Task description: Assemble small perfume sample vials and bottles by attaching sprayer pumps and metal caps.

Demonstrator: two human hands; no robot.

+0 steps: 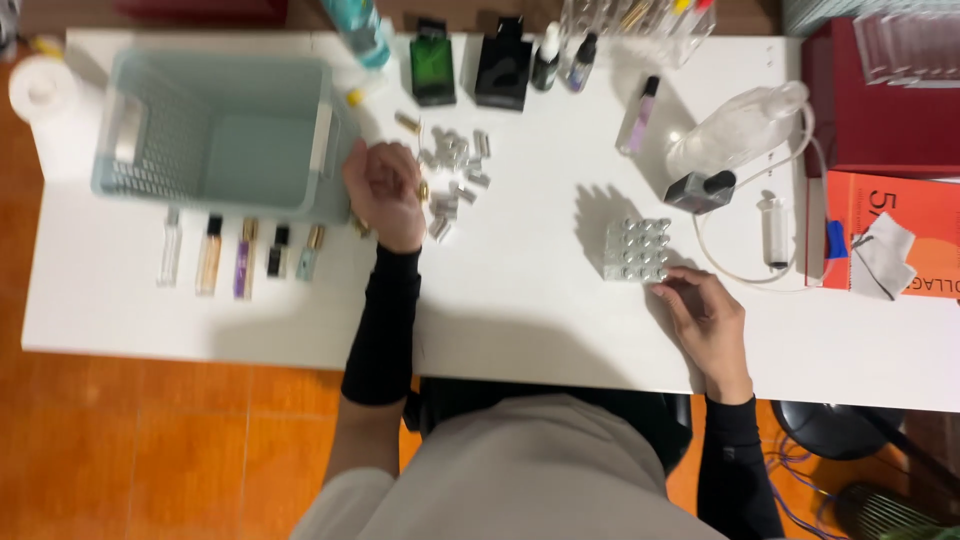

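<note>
Touching fingers (672, 287): clear vial rack (636, 249)

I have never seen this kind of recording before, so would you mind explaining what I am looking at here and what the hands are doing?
There is no machine here. A person wears a camera on the head, so this single picture looks straight down at their own two hands and a white table.

The left hand is curled beside a scatter of small silver caps, next to a pale green plastic basket; it may pinch something small, but I cannot tell. The right hand rests its fingertips at the near edge of a clear tray of small vials.

Below the basket lie five slim spray bottles in a row. At the far edge stand a green bottle and a black bottle. To the right are a clear pouch with tubing, a syringe and an orange book.
</note>
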